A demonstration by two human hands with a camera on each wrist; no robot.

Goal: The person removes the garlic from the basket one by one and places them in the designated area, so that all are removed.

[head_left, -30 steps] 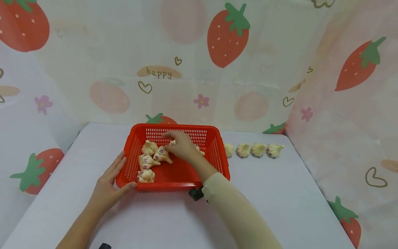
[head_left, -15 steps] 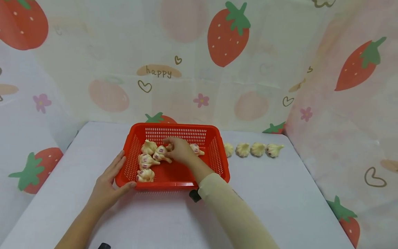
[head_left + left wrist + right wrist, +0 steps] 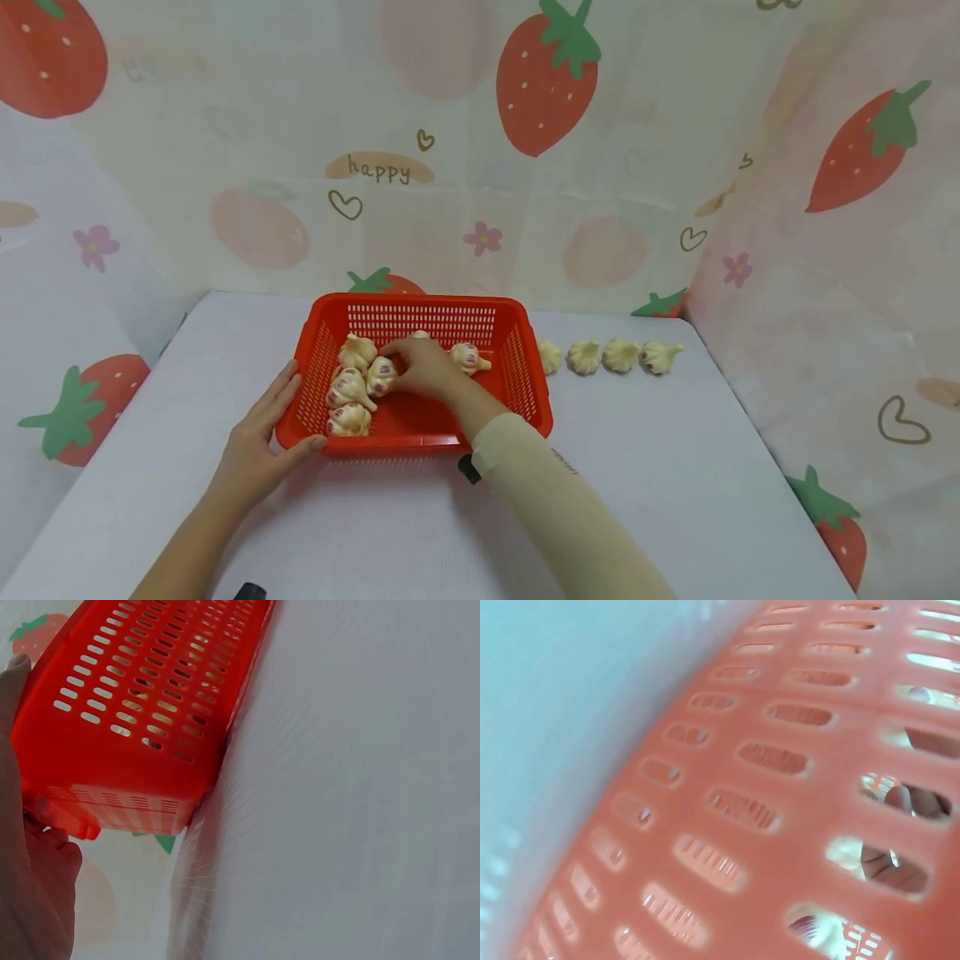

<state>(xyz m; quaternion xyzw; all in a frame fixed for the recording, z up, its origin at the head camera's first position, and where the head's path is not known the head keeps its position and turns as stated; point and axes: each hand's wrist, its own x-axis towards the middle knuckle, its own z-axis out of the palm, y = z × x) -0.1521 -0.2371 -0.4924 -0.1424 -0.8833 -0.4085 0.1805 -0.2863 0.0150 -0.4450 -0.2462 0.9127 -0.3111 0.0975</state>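
Inside a red plastic basket [image 3: 420, 444], my right hand [image 3: 429, 367] has its thumb and fingers on a garlic bulb [image 3: 381, 377], pinching its right side. Other garlic bulbs lie along the basket's left wall, one at the back [image 3: 357, 352], one in the middle [image 3: 350, 388] and one in front [image 3: 348, 419]. Behind the hand another bulb [image 3: 420, 335] is mostly hidden, and to its right sits a bulb [image 3: 469, 358] by itself. My left hand [image 3: 251, 454] holds the basket's front left corner, thumb on the front rim and fingers along the left side.
On the white table [image 3: 660, 467], several garlic bulbs [image 3: 622, 356] stand in a row right of the basket, the nearest partly hidden by its wall. Cloth with printed strawberries [image 3: 547, 83] hangs behind and at both sides. The right wrist view shows mainly basket slots [image 3: 772, 757].
My right hand has shifted slightly left, and the pinched garlic bulb has turned and moved left against the others. The front and middle left bulbs shifted slightly. My left hand stays at the corner.
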